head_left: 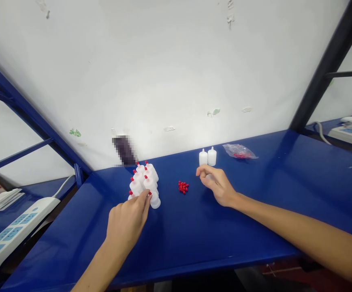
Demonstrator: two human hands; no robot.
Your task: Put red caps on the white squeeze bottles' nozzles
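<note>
Several white bottles with red caps (139, 177) stand in a cluster on the left of the blue table (176, 239). At the cluster's near right edge, my left hand (129, 219) pinches the red-capped top of a white bottle (155, 200). A small pile of red caps (183, 187) lies between my hands. My right hand (218, 184) is raised just in front of two uncapped white bottles (212, 156), its fingers curled; a white bottle part shows by the palm, and whether it is gripped is unclear.
A clear plastic bag (240, 151) with red caps lies at the back right. A dark pixelated object (125, 150) leans on the wall behind the cluster. White power strips (14, 231) lie beyond the blue frame at the left and at the far right.
</note>
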